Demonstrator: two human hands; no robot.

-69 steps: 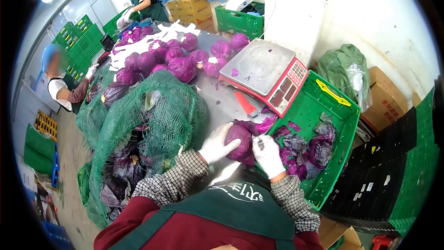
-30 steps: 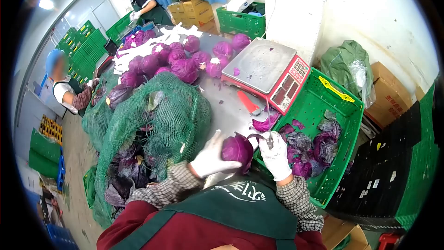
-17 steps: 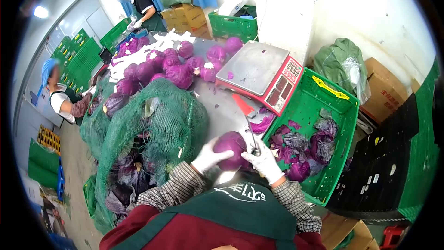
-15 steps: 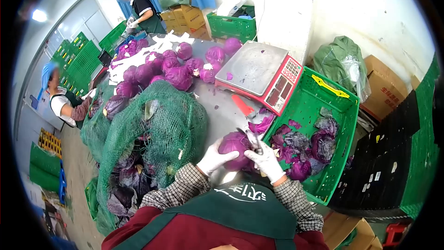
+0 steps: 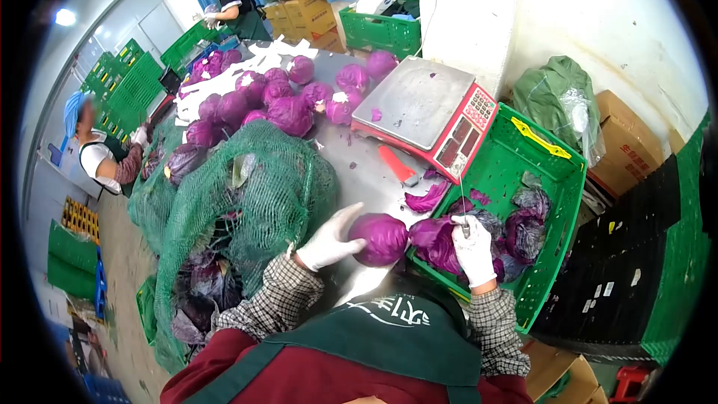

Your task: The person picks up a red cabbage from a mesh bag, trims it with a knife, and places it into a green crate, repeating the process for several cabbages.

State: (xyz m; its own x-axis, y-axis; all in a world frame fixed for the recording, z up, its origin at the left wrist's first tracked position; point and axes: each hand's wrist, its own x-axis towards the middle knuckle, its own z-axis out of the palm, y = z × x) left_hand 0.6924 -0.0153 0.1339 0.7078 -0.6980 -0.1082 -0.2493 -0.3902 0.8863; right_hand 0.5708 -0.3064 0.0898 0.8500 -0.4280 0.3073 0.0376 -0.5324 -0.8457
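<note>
A peeled purple cabbage (image 5: 380, 239) rests at the metal table's front edge. Beside its left side is my left hand (image 5: 329, 241), white-gloved, thumb and fingers spread, the thumb by the cabbage. My right hand (image 5: 474, 253), also gloved, is closed round a small thin-bladed knife (image 5: 466, 230), its blade pointing away from me. A loose purple leaf (image 5: 436, 245) lies between the cabbage and my right hand, over the edge of a green crate (image 5: 557, 265) holding leaf trimmings. Whether my fingers also grip the leaf is unclear.
A red scale (image 5: 426, 116) and an orange-handled tool (image 5: 398, 165) sit ahead. More cabbages (image 5: 290, 115) lie at the back left; a green net sack (image 5: 280, 187) bulges at the left. Two co-workers stand beyond, one at the back (image 5: 243, 11), one far left (image 5: 105, 161).
My right hand has moved right, away from the cabbage, and a leaf now lies beside it over the crate edge. My left hand has shifted left and its fingers have spread.
</note>
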